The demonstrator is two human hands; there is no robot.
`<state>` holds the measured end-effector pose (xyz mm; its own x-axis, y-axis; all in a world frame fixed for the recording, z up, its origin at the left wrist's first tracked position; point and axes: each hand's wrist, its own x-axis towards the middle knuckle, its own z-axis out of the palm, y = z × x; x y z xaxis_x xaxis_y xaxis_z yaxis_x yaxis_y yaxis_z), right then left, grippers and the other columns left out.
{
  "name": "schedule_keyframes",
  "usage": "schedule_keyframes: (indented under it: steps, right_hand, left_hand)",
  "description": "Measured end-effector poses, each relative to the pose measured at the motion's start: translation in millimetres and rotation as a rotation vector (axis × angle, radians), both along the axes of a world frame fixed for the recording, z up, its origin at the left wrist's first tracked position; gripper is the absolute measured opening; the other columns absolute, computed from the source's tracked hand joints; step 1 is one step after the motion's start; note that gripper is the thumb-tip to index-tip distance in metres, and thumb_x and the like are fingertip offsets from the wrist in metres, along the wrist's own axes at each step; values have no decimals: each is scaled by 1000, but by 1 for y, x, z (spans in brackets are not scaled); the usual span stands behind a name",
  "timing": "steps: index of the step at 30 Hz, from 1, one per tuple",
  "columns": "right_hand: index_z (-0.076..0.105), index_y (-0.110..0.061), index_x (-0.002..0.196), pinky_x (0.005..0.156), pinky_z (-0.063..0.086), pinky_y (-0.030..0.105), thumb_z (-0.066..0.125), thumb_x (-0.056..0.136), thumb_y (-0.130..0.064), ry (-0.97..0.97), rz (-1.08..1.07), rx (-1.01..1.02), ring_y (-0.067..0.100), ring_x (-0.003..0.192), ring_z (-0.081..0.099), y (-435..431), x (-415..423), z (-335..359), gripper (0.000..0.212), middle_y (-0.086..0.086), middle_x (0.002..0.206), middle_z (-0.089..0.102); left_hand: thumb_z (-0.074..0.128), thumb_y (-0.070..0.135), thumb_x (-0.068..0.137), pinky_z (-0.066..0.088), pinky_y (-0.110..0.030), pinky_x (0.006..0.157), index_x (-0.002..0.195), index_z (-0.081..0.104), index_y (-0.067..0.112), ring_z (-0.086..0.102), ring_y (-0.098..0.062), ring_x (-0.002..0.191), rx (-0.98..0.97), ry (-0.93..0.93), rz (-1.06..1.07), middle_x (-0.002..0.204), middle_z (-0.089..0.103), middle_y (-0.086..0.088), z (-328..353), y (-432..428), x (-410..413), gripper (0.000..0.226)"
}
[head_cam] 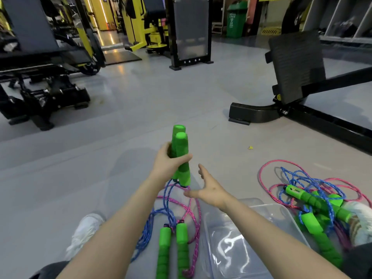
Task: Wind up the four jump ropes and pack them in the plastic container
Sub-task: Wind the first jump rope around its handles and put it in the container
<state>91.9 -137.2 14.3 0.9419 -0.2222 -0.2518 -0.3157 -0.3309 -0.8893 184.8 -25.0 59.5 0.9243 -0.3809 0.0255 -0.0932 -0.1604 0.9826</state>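
My left hand [168,162] grips two green foam handles [180,146] of a jump rope, held upright side by side, with blue cord [167,198] hanging from them to the floor. Just right of them my right hand [209,190] hovers with fingers spread, holding nothing. A second pair of green handles [173,248] lies on the floor between my arms with pink cord [193,214] around it. A clear plastic container [251,238] sits under my right forearm. To its right lies a tangle of pink and blue ropes with green handles [314,204].
I sit on a grey gym floor, white shoes at left [86,232] and right [360,222]. A black bench base [255,113] stands ahead right, black and yellow machines [44,87] ahead left. A small yellow scrap [250,147] lies on the floor.
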Motion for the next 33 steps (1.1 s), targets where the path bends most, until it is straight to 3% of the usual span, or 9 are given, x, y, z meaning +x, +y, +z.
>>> schedule_keyframes:
  steps: [3,6,12,17,19,21,24,28,33]
  right_hand:
    - [13,-18,149,100,37,20,81,69,-18,-114,-32,166,12,126,43,13,11,36,106,1,145,39]
    - [46,-22,126,63,42,9,77,73,-11,-202,-23,195,5,80,55,19,13,76,63,-3,100,60]
    - [54,-20,87,52,37,16,66,61,-21,-212,51,149,11,63,47,27,3,113,28,0,75,53]
    - [46,-28,88,53,38,15,66,67,-17,-263,-20,-183,12,63,46,11,-9,122,30,-7,71,46]
    - [44,-28,87,64,41,28,64,64,-24,-238,-27,-438,21,76,52,-1,-14,124,31,-3,78,52]
    - [48,-21,102,72,41,32,64,69,-21,-202,15,-699,26,95,53,-10,-19,126,36,5,97,56]
    - [46,-16,113,83,42,35,61,72,-22,-256,105,-966,28,108,47,-13,-27,129,44,7,110,53]
    - [50,-11,113,82,41,38,62,70,-22,-370,182,-1132,30,98,47,-18,-34,130,45,8,105,53]
    - [51,-11,110,75,43,39,62,70,-21,-421,161,-1153,29,90,45,-15,-40,118,43,8,101,52]
  left_hand:
    - [74,1,77,50,-25,75,103,56,7,61,-13,79,-219,106,-88,87,63,-3,47,7,-4,33]
    - [67,-6,80,55,-24,75,110,53,4,64,-13,78,-281,189,-216,93,63,-9,73,17,-14,34]
    - [66,4,85,48,-14,67,117,53,6,64,-2,74,-207,132,-295,92,63,0,105,34,-30,34]
    - [81,21,75,42,-23,100,134,43,8,53,-14,120,-90,-33,-240,122,58,0,117,48,-35,71]
    - [82,29,72,28,-25,110,150,17,12,32,-12,137,27,-262,-81,144,39,2,126,51,-43,103]
    - [80,52,64,13,-36,118,152,3,22,16,-15,144,398,-812,-3,157,18,-2,130,56,-43,121]
    - [74,69,54,29,-61,105,148,20,26,44,-38,130,853,-1539,-144,146,39,-19,114,62,-37,117]
    - [64,67,72,52,-52,82,144,27,30,63,-39,96,1004,-1705,-308,128,55,-23,83,62,-37,89]
    - [26,63,88,53,-38,62,141,33,35,62,-31,78,919,-1649,-287,122,59,-19,71,61,-42,61]
